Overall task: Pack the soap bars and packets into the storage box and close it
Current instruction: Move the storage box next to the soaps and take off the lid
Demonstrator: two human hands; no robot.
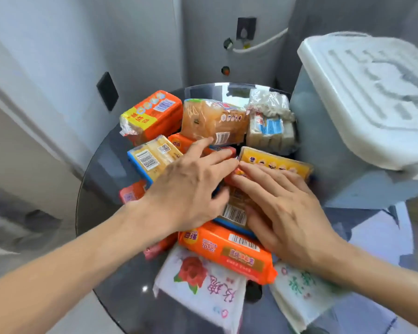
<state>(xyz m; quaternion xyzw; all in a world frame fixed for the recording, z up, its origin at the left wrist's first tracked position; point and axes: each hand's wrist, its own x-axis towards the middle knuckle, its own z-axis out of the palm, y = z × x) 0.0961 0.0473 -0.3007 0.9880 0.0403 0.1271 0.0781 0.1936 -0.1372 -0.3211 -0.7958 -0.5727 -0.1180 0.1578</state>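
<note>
Table: a round dark glass table (99, 179) carries a loose heap of wrapped soap.
Far-left packs: an orange multi-pack (152, 115) lies at the back left; in front of it a yellow bar in blue-edged wrap (152, 159), barcode up; a small orange-red packet (130, 192) sits at the left edge of the heap.
Left hand: the left hand (191, 191) lies palm down over the middle of the heap, fingers spread and extended, closed on nothing; its fingertips touch the clear amber soap pack (212, 121) and the packets beneath.
Near packs: an orange packet (227, 251) lies nearest the person, over 2 white floral packets (198, 285).
Right hand: the right hand (282, 210) rests flat and unclenched, fingers extended on a barcoded bar (234, 213) and beside a yellow flat pack (275, 162); nothing is gripped.
Back right: a white bundle of bars (270, 126) stands by the box.
Storage box: the pale storage box (328, 150) stands at the table's right edge, white lid (372, 97) on, blurred.
</note>
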